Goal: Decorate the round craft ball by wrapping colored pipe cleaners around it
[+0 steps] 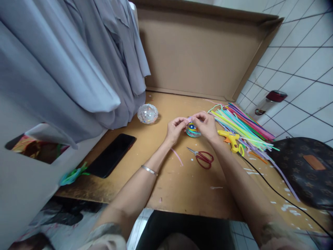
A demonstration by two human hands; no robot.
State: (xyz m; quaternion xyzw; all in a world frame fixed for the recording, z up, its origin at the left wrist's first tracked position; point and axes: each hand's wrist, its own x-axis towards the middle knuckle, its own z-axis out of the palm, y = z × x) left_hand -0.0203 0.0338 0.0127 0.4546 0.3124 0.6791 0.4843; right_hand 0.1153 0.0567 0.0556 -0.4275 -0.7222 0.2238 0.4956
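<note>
At the middle of the table, my left hand (176, 130) and my right hand (206, 125) meet over a small clear ball (193, 133) wound with blue, yellow and green strips. The fingertips of both hands are pinched on a small pale pink strip (189, 119) at the ball's top. My fingers partly cover the ball and the strip. By my left wrist lies a thin pink piece (177, 157). Red-handled scissors (202, 157) rest between my forearms. Close to my right wrist is a yellow glue gun (232, 139).
A clear faceted ball (147, 114) stands at the left, behind a black phone (111, 155). Many coloured sticks (241, 126) are heaped at the right, beside a dark patterned bag (303, 170). A cardboard panel (203, 52) closes the back; grey cloth (104, 69) hangs left. The glue gun's cord (275, 194) runs right.
</note>
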